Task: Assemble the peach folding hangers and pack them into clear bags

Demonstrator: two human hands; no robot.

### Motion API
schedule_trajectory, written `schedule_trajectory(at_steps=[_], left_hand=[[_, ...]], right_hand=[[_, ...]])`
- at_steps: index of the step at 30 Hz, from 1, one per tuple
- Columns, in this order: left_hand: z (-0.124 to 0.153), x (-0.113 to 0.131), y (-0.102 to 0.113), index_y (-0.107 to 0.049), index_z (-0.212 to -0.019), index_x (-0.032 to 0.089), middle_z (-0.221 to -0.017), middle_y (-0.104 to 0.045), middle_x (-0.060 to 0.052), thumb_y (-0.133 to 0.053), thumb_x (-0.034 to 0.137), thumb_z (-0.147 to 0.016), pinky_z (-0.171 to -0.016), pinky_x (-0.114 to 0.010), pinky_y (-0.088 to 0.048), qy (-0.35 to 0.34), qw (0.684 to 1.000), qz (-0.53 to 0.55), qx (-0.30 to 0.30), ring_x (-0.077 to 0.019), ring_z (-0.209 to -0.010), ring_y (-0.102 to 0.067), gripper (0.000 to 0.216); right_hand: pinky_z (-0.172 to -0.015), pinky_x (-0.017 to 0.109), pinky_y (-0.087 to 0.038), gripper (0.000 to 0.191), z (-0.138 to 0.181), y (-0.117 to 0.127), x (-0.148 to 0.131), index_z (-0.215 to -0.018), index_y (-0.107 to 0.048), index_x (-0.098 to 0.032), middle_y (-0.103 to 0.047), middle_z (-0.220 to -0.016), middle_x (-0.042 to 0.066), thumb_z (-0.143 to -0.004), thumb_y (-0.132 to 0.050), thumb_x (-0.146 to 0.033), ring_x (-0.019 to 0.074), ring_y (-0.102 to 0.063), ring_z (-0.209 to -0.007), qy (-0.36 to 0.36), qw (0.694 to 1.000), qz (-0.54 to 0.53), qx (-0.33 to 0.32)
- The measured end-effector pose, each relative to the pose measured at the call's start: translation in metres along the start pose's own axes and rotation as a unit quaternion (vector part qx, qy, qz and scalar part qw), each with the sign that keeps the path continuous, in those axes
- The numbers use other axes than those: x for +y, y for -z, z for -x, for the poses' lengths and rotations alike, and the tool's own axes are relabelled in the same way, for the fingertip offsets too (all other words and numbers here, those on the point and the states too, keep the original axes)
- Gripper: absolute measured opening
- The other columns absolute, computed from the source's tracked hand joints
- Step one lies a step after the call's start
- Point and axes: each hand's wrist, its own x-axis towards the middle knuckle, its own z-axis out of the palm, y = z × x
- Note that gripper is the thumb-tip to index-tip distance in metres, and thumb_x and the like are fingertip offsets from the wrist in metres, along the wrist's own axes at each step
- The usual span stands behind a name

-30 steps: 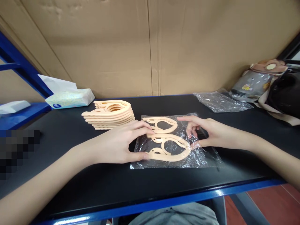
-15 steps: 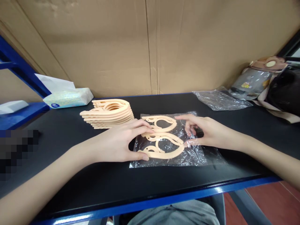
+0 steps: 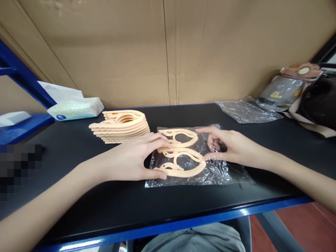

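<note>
Two cream folding hangers, the far one [image 3: 193, 141] and the near one [image 3: 194, 172], lie side by side with a clear plastic bag [image 3: 210, 180] around or beneath them; I cannot tell which. My left hand [image 3: 136, 157] rests over their left ends, fingers and thumb spread, the thumb on the near hanger. At the right side, my right hand [image 3: 225, 145] has index finger and thumb apart. Its index tip is at the far hanger's rounded end and its thumb by the near one's; the other fingers curl in. Behind my left hand stands a stack of matching hangers [image 3: 120, 126].
A tissue pack [image 3: 78, 108] lies at the back left of the black table [image 3: 168, 203]. Another clear bag [image 3: 246, 110] is at the back right, near a water bottle [image 3: 278, 91] and a dark bag [image 3: 320, 101]. A cardboard wall [image 3: 118, 52] closes off the back.
My right thumb has shifted slightly up and left along the near hanger's end. My left hand and the hangers stay practically where they were.
</note>
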Motion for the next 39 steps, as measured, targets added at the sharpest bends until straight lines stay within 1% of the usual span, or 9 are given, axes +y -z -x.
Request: schedule_trajectory(at_steps=[6, 11, 14, 18, 25, 29, 32, 36, 39], left_hand=[[0.0000, 0.0003, 0.0001, -0.051, -0.131, 0.025, -0.135, -0.053, -0.007, -0.066, 0.058, -0.077, -0.099, -0.037, -0.045, 0.001, 1.000, 0.015, 0.012, -0.0282, -0.120, -0.053, 0.065], [-0.0004, 0.0010, 0.0004, -0.051, -0.131, 0.025, -0.139, -0.050, -0.006, -0.066, 0.059, -0.078, -0.103, -0.038, -0.042, 0.001, 1.000, 0.013, 0.002, -0.0282, -0.124, -0.050, 0.065], [-0.0004, 0.0018, 0.0009, -0.051, -0.131, 0.025, -0.139, -0.049, -0.006, -0.066, 0.058, -0.078, -0.104, -0.038, -0.041, 0.000, 1.000, 0.009, 0.001, -0.0282, -0.125, -0.050, 0.064], [-0.0001, 0.0016, 0.0006, -0.053, -0.129, 0.025, -0.138, -0.051, -0.006, -0.067, 0.056, -0.078, -0.103, -0.038, -0.042, -0.006, 1.000, 0.014, 0.007, -0.0281, -0.123, -0.051, 0.062], [0.0002, 0.0013, 0.0007, -0.052, -0.130, 0.028, -0.139, -0.049, -0.004, -0.066, 0.058, -0.078, -0.104, -0.038, -0.042, -0.007, 1.000, 0.011, 0.005, -0.0280, -0.125, -0.050, 0.061], [0.0004, 0.0026, 0.0025, -0.053, -0.129, 0.029, -0.139, -0.049, -0.002, -0.065, 0.059, -0.078, -0.102, -0.037, -0.043, 0.003, 1.000, 0.001, -0.005, -0.0275, -0.123, -0.051, 0.060], [-0.0008, 0.0034, 0.0031, -0.052, -0.128, 0.027, -0.137, -0.051, -0.004, -0.064, 0.061, -0.078, -0.100, -0.037, -0.044, 0.010, 1.000, 0.003, -0.005, -0.0276, -0.121, -0.052, 0.063], [-0.0014, 0.0046, 0.0029, -0.053, -0.123, 0.024, -0.131, -0.054, -0.005, -0.065, 0.060, -0.078, -0.094, -0.035, -0.047, 0.021, 1.000, 0.014, -0.003, -0.0271, -0.115, -0.055, 0.059], [-0.0005, 0.0053, 0.0026, -0.053, -0.121, 0.025, -0.131, -0.055, -0.005, -0.065, 0.059, -0.077, -0.094, -0.036, -0.047, 0.024, 1.000, 0.018, -0.004, -0.0271, -0.115, -0.055, 0.057]], right_hand=[[-0.063, 0.029, -0.043, 0.061, -0.0008, -0.0031, 0.0017, -0.140, -0.039, -0.027, -0.058, -0.075, -0.003, -0.086, -0.060, -0.048, 0.0154, -0.054, -0.064, -0.014, 0.999, 0.031, 0.010], [-0.062, 0.027, -0.042, 0.061, -0.0004, -0.0017, 0.0004, -0.140, -0.037, -0.027, -0.055, -0.076, -0.004, -0.087, -0.059, -0.048, 0.0142, -0.053, -0.064, -0.017, 1.000, -0.020, -0.010], [-0.061, 0.027, -0.042, 0.062, -0.0010, -0.0022, -0.0007, -0.140, -0.037, -0.027, -0.054, -0.076, -0.004, -0.087, -0.058, -0.050, 0.0139, -0.052, -0.065, -0.016, 0.999, -0.042, -0.019], [-0.060, 0.027, -0.042, 0.064, -0.0019, -0.0040, -0.0003, -0.139, -0.040, -0.026, -0.055, -0.074, -0.004, -0.085, -0.058, -0.055, 0.0139, -0.051, -0.062, -0.025, 0.999, -0.033, -0.018], [-0.060, 0.028, -0.043, 0.065, -0.0006, -0.0013, 0.0003, -0.140, -0.038, -0.026, -0.056, -0.074, -0.003, -0.086, -0.057, -0.055, 0.0147, -0.053, -0.063, -0.022, 0.999, -0.030, -0.017], [-0.061, 0.028, -0.044, 0.066, -0.0012, -0.0008, 0.0020, -0.140, -0.038, -0.026, -0.057, -0.075, -0.003, -0.084, -0.059, -0.055, 0.0146, -0.054, -0.063, -0.033, 0.999, -0.037, -0.008], [-0.061, 0.028, -0.043, 0.065, -0.0019, -0.0016, 0.0025, -0.140, -0.038, -0.026, -0.057, -0.074, -0.004, -0.085, -0.059, -0.055, 0.0140, -0.053, -0.062, -0.034, 0.999, -0.033, -0.004], [-0.061, 0.028, -0.041, 0.062, -0.0020, -0.0026, 0.0020, -0.139, -0.039, -0.026, -0.055, -0.074, -0.005, -0.087, -0.058, -0.053, 0.0136, -0.052, -0.061, -0.028, 0.999, -0.020, -0.002], [-0.060, 0.028, -0.041, 0.063, -0.0015, -0.0028, 0.0017, -0.139, -0.039, -0.026, -0.055, -0.073, -0.004, -0.087, -0.057, -0.054, 0.0139, -0.052, -0.061, -0.024, 1.000, -0.009, -0.004]])
